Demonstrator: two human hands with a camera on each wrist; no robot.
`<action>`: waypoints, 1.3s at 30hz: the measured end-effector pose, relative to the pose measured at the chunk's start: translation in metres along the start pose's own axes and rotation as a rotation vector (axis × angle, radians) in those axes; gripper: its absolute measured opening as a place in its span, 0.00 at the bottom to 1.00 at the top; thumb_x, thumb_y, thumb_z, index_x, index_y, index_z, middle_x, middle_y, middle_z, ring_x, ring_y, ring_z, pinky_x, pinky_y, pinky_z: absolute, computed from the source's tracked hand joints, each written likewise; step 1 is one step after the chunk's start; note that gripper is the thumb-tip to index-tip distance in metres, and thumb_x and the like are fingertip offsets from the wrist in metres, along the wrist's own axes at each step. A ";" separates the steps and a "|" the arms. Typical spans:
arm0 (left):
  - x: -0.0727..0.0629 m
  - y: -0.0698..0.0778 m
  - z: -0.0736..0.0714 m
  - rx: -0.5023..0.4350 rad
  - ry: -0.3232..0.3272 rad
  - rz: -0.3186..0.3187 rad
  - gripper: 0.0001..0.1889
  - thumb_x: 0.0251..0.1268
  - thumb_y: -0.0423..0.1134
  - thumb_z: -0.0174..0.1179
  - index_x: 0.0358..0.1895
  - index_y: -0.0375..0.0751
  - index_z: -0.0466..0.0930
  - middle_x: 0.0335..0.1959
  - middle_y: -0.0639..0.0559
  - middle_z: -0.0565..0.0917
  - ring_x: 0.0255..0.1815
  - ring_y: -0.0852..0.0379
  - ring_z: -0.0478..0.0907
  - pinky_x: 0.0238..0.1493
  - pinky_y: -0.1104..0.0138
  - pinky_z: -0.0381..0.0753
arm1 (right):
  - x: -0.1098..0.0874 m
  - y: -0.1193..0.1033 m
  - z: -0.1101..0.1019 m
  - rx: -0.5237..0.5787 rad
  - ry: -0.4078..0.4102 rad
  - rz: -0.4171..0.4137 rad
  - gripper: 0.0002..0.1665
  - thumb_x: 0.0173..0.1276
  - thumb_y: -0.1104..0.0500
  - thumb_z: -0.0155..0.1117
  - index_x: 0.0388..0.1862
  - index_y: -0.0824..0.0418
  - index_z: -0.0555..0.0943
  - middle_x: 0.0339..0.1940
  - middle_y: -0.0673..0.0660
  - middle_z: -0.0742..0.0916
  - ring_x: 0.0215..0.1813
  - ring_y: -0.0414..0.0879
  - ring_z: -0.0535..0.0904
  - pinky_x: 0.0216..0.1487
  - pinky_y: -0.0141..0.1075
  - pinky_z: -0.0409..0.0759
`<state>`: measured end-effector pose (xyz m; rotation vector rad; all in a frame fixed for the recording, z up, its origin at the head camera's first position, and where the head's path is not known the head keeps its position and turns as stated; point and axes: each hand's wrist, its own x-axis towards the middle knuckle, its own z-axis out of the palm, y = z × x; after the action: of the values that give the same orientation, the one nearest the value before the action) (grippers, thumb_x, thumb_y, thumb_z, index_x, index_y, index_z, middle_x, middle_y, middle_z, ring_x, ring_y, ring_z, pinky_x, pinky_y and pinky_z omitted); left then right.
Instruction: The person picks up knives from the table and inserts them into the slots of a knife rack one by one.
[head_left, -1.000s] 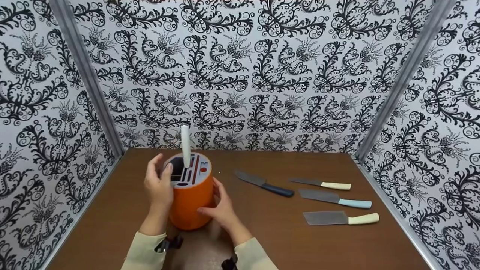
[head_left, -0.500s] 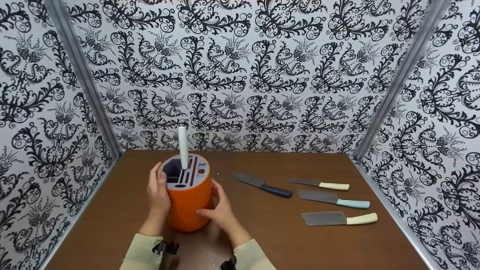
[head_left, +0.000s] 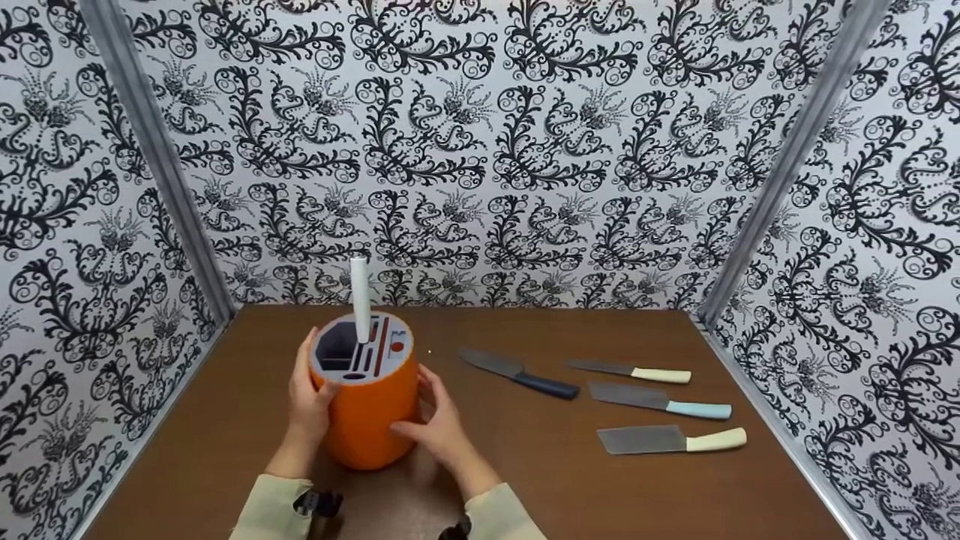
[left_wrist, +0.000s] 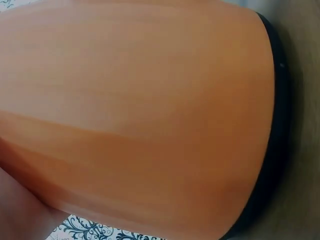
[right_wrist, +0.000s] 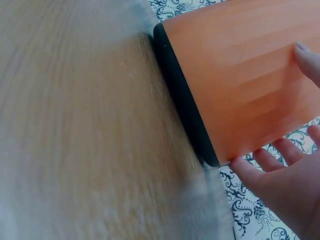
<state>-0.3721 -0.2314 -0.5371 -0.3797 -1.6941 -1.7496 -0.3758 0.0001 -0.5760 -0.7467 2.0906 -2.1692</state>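
An orange cylindrical knife block [head_left: 373,420] with a grey slotted top stands on the brown table between both hands. A white handle [head_left: 361,300] rises upright from its top. My left hand [head_left: 307,401] grips the block's left side, thumb just below the rim and fingers round the back. My right hand [head_left: 439,424] holds the right side lower down, thumb toward the front. In the right wrist view, the fingers [right_wrist: 245,170] curve along the block's side near its black base [right_wrist: 182,100]. The left wrist view is mostly filled by the orange wall [left_wrist: 150,100].
To the right lie a knife with a dark handle [head_left: 551,385], a slim knife with a cream handle [head_left: 661,375], one with a light blue handle [head_left: 699,409], and a broad-bladed one with a cream handle [head_left: 716,440]. Patterned walls [head_left: 465,150] enclose the table [head_left: 525,480].
My left hand has slid down, its thumb moving from over the block's rim to the side below it. The right hand keeps its hold. The whole head view has shifted slightly.
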 end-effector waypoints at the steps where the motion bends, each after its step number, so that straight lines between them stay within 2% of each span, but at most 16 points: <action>1: 0.000 0.000 0.000 -0.003 0.004 -0.002 0.60 0.57 0.70 0.73 0.82 0.31 0.61 0.77 0.22 0.67 0.67 0.71 0.74 0.71 0.81 0.66 | 0.000 0.000 0.000 0.002 0.001 0.004 0.54 0.66 0.61 0.80 0.85 0.51 0.61 0.83 0.60 0.71 0.83 0.59 0.67 0.82 0.58 0.66; 5: -0.001 -0.002 0.000 -0.022 0.023 0.003 0.57 0.57 0.65 0.75 0.80 0.30 0.64 0.74 0.25 0.72 0.65 0.68 0.76 0.69 0.79 0.69 | -0.002 0.000 0.001 0.011 0.009 0.015 0.53 0.66 0.60 0.80 0.85 0.52 0.61 0.82 0.61 0.71 0.83 0.61 0.67 0.81 0.59 0.67; 8: -0.001 -0.002 0.001 -0.043 0.025 0.006 0.54 0.57 0.61 0.76 0.79 0.29 0.65 0.71 0.40 0.79 0.64 0.65 0.77 0.68 0.78 0.71 | -0.002 0.001 0.001 0.024 0.018 0.013 0.54 0.65 0.60 0.81 0.85 0.55 0.61 0.81 0.63 0.72 0.82 0.64 0.67 0.81 0.60 0.67; 11: -0.001 -0.003 0.002 -0.060 0.021 0.004 0.53 0.57 0.60 0.77 0.79 0.30 0.66 0.68 0.56 0.81 0.64 0.63 0.78 0.67 0.77 0.71 | -0.002 0.003 -0.002 0.035 0.022 0.011 0.55 0.64 0.60 0.82 0.84 0.58 0.62 0.80 0.65 0.73 0.81 0.65 0.68 0.81 0.59 0.67; 13: 0.000 -0.003 0.003 -0.068 0.018 0.004 0.54 0.56 0.60 0.77 0.79 0.31 0.66 0.67 0.61 0.80 0.64 0.62 0.78 0.67 0.77 0.71 | -0.002 0.005 -0.007 0.039 0.021 0.011 0.53 0.65 0.60 0.81 0.84 0.60 0.63 0.79 0.66 0.74 0.80 0.65 0.69 0.80 0.60 0.68; 15: 0.000 -0.003 0.004 -0.061 0.021 0.008 0.54 0.56 0.61 0.77 0.79 0.30 0.67 0.67 0.58 0.80 0.64 0.62 0.78 0.67 0.77 0.71 | -0.002 0.005 -0.013 0.029 0.022 0.008 0.51 0.66 0.60 0.80 0.83 0.62 0.64 0.78 0.68 0.75 0.79 0.66 0.71 0.78 0.61 0.70; 17: -0.001 -0.003 0.004 -0.058 0.027 0.012 0.54 0.56 0.61 0.77 0.78 0.30 0.67 0.69 0.50 0.81 0.64 0.62 0.78 0.67 0.77 0.72 | -0.002 0.006 -0.021 0.019 0.025 0.007 0.48 0.68 0.60 0.78 0.82 0.63 0.65 0.77 0.70 0.75 0.78 0.69 0.71 0.77 0.63 0.71; 21: -0.001 -0.002 0.004 -0.053 0.036 0.020 0.53 0.55 0.61 0.77 0.77 0.29 0.68 0.69 0.45 0.81 0.64 0.63 0.78 0.68 0.77 0.71 | 0.002 0.007 -0.038 -0.012 0.061 -0.029 0.41 0.69 0.67 0.75 0.78 0.67 0.69 0.72 0.75 0.78 0.75 0.75 0.72 0.72 0.67 0.75; 24: -0.002 -0.001 0.003 -0.042 0.038 0.022 0.54 0.54 0.62 0.78 0.77 0.29 0.69 0.69 0.38 0.80 0.64 0.64 0.78 0.68 0.77 0.70 | 0.004 0.008 -0.055 -0.048 0.118 -0.085 0.37 0.69 0.69 0.73 0.75 0.70 0.72 0.66 0.77 0.82 0.70 0.76 0.75 0.68 0.62 0.81; 27: -0.002 0.000 0.003 -0.027 0.031 0.015 0.54 0.54 0.64 0.78 0.77 0.31 0.70 0.70 0.25 0.76 0.63 0.64 0.78 0.68 0.77 0.71 | 0.005 0.007 -0.076 -0.069 0.179 -0.148 0.34 0.68 0.70 0.72 0.72 0.72 0.74 0.63 0.77 0.84 0.67 0.75 0.78 0.67 0.59 0.82; 30: -0.001 0.000 0.003 -0.020 0.021 0.012 0.54 0.53 0.65 0.78 0.77 0.33 0.70 0.70 0.23 0.75 0.63 0.63 0.78 0.68 0.77 0.71 | 0.003 0.005 -0.100 -0.072 0.223 -0.177 0.31 0.68 0.72 0.71 0.70 0.74 0.75 0.61 0.76 0.85 0.66 0.71 0.80 0.68 0.60 0.81; 35: 0.002 0.001 0.002 -0.029 0.019 0.025 0.54 0.54 0.66 0.77 0.77 0.34 0.70 0.70 0.25 0.76 0.63 0.61 0.79 0.68 0.76 0.72 | -0.001 0.004 -0.137 -0.112 0.285 -0.171 0.31 0.68 0.73 0.70 0.69 0.77 0.74 0.60 0.78 0.85 0.63 0.64 0.84 0.66 0.47 0.84; 39: 0.001 0.000 0.002 -0.005 0.019 0.024 0.51 0.56 0.63 0.76 0.77 0.35 0.70 0.70 0.26 0.76 0.64 0.64 0.78 0.68 0.78 0.71 | -0.005 0.006 -0.160 -0.139 0.378 -0.164 0.29 0.68 0.73 0.71 0.67 0.75 0.76 0.58 0.78 0.85 0.60 0.61 0.86 0.62 0.39 0.84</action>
<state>-0.3733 -0.2298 -0.5365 -0.3828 -1.6664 -1.7350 -0.4315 0.1504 -0.5800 -0.5695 2.4593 -2.4336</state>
